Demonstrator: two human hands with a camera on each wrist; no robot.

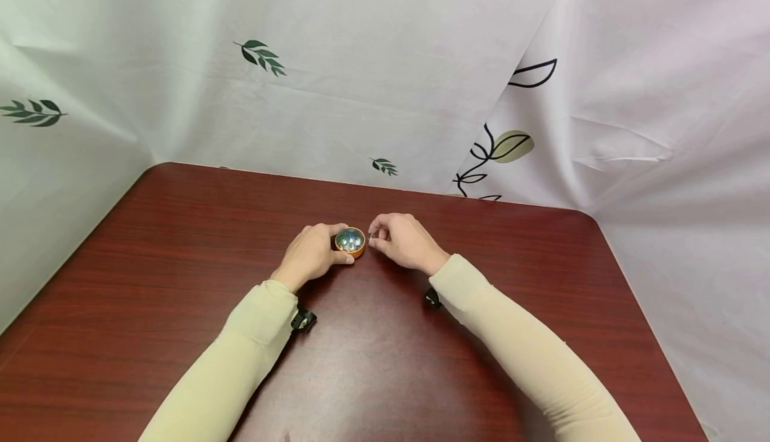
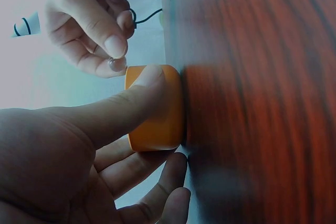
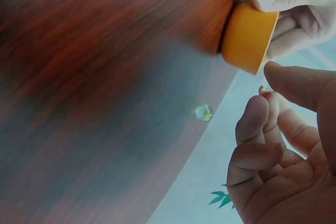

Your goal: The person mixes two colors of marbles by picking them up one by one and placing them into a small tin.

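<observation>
A small orange bowl (image 1: 357,253) holding several shiny, glassy balls (image 1: 349,240) sits on the dark red-brown table (image 1: 385,335). My left hand (image 1: 309,253) grips the bowl from the left, its thumb (image 2: 149,80) lying along the near wall and fingers round the far side. Just right of the rim, my right hand (image 1: 406,241) pinches a small glass marble (image 2: 116,64) between thumb and fingertip. The pinched marble is close beside the bowl's rim in the left wrist view. In the right wrist view, my fingers largely hide it.
A white curtain (image 1: 361,94) with leaf prints hangs behind the table and on both sides. A black strap mount (image 1: 303,320) is on the left wrist, another (image 1: 432,297) on the right. A small whitish and yellow-green spot (image 3: 203,113) shows on the tabletop near its edge.
</observation>
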